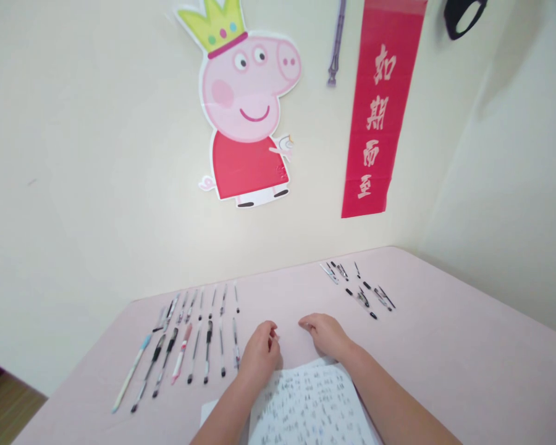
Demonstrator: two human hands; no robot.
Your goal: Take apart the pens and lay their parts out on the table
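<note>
My left hand (261,351) rests at the top left corner of a sheet of handwritten paper (310,402). Its fingers are curled in, and a small pale bit shows at the fingertips, too small to name. Across a short gap, my right hand (327,335) lies by the sheet's top right corner, fingers stretched toward the left and nothing visible in them. Left of my left hand, pens lie in two rows; a clear pen (236,343) is nearest, with a black-gripped pen (208,351) and a pink-and-white pen (182,353) farther left.
A loose group of pens and black pen parts (362,298) lies at the back right of the pink tabletop (449,358). A pale blue and cream pen (132,372) ends the front row at left. Behind stands the wall with a pig cutout (250,161) and red banner (375,142).
</note>
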